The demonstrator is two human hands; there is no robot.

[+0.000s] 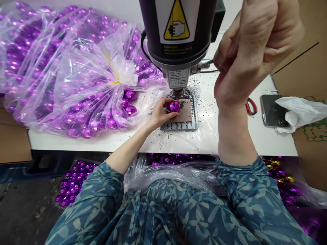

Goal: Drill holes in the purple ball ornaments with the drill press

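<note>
The counter's (264, 144) front edge runs across the middle of the frame, from a box (14, 144) at the left to cardboard (310, 156) at the right. A bag (63, 78) of purple balls fills the upper left and bulges toward the base (180, 127) of the drill (178, 56), so room on that side is narrow. White counter shows in front of the base, partly under plastic film (206, 134), and right of the right forearm, up to the phone (274, 110). A red loop (251, 106) lies just beside that forearm. The left hand (163, 112), at frame centre, pinches the ball (174, 107) between thumb and fingers on the board (187, 116), under the drill head. The right hand (255, 51), upper right, is curled into a fist; what it grips is hidden.
</note>
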